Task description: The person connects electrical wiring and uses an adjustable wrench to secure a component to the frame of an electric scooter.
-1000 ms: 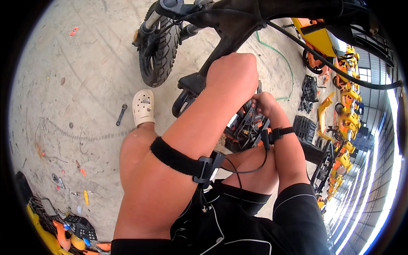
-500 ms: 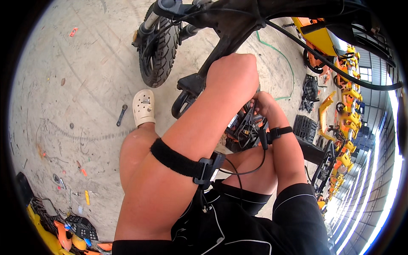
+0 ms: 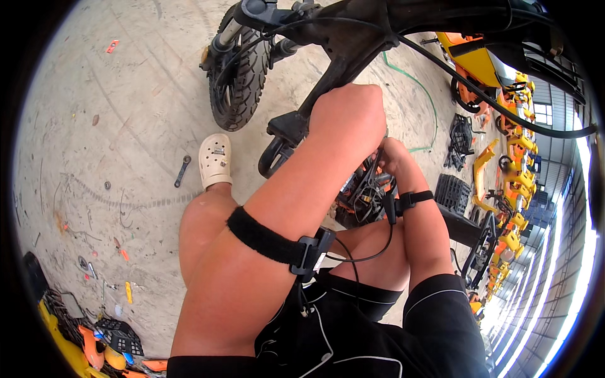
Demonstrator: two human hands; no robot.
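Observation:
Bent downward beside the black frame tube of a two-wheeled vehicle, my left hand shows only its back and wrist. Its fingers are hidden beneath. Close by on the right, my right hand has its fingers curled together around something dark and thin that I cannot make out. Under both hands lies a cluster of black parts and cables, partly covered by my left forearm. Black straps hold small devices on both forearms, and a thin cable runs between them.
The front wheel stands ahead on the concrete floor. A wrench lies left of my beige clog. At right are a black crate, a green cord and rows of yellow vehicles. Loose parts lie lower left.
The whole view has shifted slightly, so the wheel, frame and floor sit a little lower and further right. Both hands stay at the same spot by the frame.

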